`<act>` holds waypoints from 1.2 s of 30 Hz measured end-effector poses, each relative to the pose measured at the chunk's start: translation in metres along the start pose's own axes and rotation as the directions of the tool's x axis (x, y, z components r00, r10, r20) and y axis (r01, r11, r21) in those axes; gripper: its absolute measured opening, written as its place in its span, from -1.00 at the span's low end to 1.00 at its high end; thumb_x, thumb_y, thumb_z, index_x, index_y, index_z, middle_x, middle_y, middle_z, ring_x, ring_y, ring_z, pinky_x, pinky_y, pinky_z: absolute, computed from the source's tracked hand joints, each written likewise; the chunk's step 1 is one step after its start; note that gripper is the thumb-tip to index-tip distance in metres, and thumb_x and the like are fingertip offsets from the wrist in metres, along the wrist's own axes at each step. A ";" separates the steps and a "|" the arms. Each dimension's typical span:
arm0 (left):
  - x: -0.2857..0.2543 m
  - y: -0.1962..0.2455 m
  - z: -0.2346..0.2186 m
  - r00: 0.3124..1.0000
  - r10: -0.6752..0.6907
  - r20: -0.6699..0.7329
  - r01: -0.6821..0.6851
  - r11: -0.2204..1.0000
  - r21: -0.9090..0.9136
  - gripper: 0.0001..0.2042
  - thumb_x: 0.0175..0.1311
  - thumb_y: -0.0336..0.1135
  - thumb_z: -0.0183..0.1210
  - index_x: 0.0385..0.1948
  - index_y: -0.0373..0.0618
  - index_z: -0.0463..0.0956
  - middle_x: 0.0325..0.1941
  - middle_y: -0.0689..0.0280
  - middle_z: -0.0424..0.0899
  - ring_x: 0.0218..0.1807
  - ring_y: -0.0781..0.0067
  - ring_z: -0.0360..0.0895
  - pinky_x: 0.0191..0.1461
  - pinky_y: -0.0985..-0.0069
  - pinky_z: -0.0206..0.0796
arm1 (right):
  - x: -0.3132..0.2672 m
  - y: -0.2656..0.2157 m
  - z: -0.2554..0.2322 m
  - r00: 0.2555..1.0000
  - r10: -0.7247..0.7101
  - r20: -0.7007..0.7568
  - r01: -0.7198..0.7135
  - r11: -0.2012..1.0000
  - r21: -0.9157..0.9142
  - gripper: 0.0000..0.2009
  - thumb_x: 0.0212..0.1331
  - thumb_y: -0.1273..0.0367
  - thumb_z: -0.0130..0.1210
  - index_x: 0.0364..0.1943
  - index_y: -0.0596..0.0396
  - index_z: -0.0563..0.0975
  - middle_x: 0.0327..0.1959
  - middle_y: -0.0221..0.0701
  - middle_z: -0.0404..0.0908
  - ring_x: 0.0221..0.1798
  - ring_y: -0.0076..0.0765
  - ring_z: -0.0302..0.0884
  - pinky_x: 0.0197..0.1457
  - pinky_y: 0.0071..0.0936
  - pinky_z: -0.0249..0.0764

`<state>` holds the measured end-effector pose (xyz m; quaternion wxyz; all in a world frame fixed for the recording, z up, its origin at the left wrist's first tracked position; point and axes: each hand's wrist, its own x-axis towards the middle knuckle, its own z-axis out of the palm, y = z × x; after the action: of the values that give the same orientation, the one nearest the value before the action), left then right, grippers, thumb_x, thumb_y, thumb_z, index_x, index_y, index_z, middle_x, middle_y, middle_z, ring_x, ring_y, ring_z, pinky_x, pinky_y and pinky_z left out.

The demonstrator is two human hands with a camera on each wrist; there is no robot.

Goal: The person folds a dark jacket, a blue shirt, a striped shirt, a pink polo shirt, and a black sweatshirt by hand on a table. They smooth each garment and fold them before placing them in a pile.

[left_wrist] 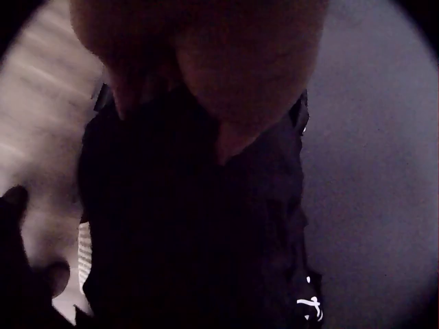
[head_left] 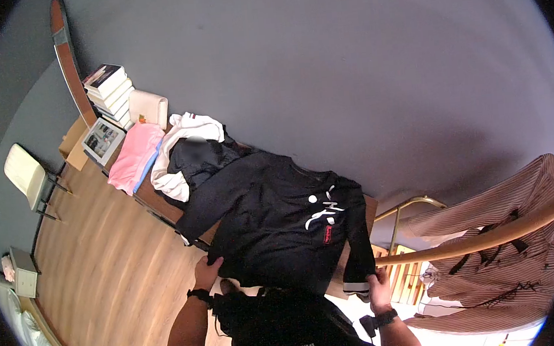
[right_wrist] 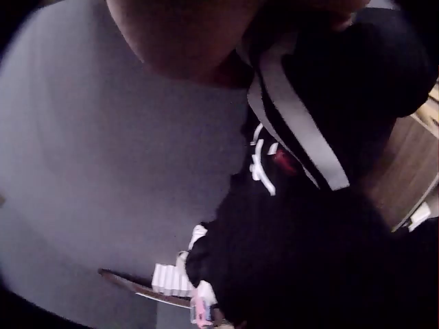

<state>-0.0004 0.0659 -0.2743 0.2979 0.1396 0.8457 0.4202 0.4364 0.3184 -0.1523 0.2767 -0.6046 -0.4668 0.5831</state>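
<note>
A black sweatshirt [head_left: 281, 225] with white lettering and a small red patch lies spread over the wooden table [head_left: 161, 206]. My left hand [head_left: 208, 270] grips its lower hem at the near left edge. My right hand [head_left: 377, 287] pinches the white-striped cuff [head_left: 359, 286] of the right sleeve. In the left wrist view the black sweatshirt [left_wrist: 192, 226] fills the frame under the hand. In the right wrist view the striped cuff [right_wrist: 302, 130] runs out from under my fingers.
Behind the sweatshirt lie a white garment [head_left: 182, 148], a pink folded cloth [head_left: 134, 156], a stack of books [head_left: 110, 89] and a cream bag [head_left: 148, 107]. A striped shirt [head_left: 501, 245] hangs on a wooden rail [head_left: 480, 237] at right. A chair [head_left: 27, 175] stands on the wood floor.
</note>
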 end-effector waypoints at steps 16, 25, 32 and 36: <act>-0.048 0.062 0.030 0.963 0.266 0.052 -0.269 0.960 0.078 -0.59 0.28 -0.22 0.24 0.08 -0.27 0.47 0.04 0.06 0.56 0.04 0.11 0.54 0.14 0.26 0.39 | -0.020 -0.082 0.196 0.114 -0.021 0.993 0.763 0.642 -0.074 -0.52 0.28 0.26 0.17 0.22 0.17 0.40 0.07 -0.13 0.57 0.05 -0.16 0.61 0.15 -0.31 0.52; -0.071 0.064 0.055 0.912 0.047 0.407 -0.158 0.957 0.244 -0.31 0.21 -0.02 0.31 0.23 -0.32 0.26 0.18 -0.04 0.47 0.12 0.08 0.54 0.15 0.27 0.42 | 0.064 -0.001 0.133 0.805 -0.162 0.570 0.498 0.708 -0.501 -0.68 0.20 0.37 0.13 0.05 0.07 0.55 -0.07 -0.12 0.63 0.07 -0.10 0.61 0.10 -0.35 0.52; -0.056 0.064 0.073 0.951 0.110 0.288 -0.210 0.915 0.345 -0.48 0.14 -0.10 0.36 -0.06 -0.25 0.32 -0.11 -0.06 0.61 -0.07 -0.02 0.61 -0.02 0.19 0.44 | 0.119 -0.055 0.115 0.874 -0.387 0.293 0.481 0.605 -0.635 -0.50 0.09 0.50 0.08 0.21 0.02 0.42 0.29 -0.11 0.39 0.18 0.10 0.51 0.20 -0.18 0.48; -0.050 0.070 0.071 0.962 0.138 0.236 -0.229 0.877 0.422 -0.56 0.12 -0.17 0.36 -0.15 -0.19 0.31 -0.34 0.06 0.66 -0.22 -0.03 0.64 -0.12 0.16 0.45 | 0.155 -0.083 0.127 0.711 -0.452 0.539 0.676 0.228 -0.701 -0.36 0.05 0.55 -0.02 0.34 -0.10 0.31 0.46 -0.27 0.19 0.26 0.10 0.44 0.24 -0.09 0.47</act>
<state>0.0816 0.1287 -0.2328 0.2997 0.3252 0.8680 0.2258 0.2761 0.4634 -0.1694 0.0700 -0.3739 -0.9064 0.1837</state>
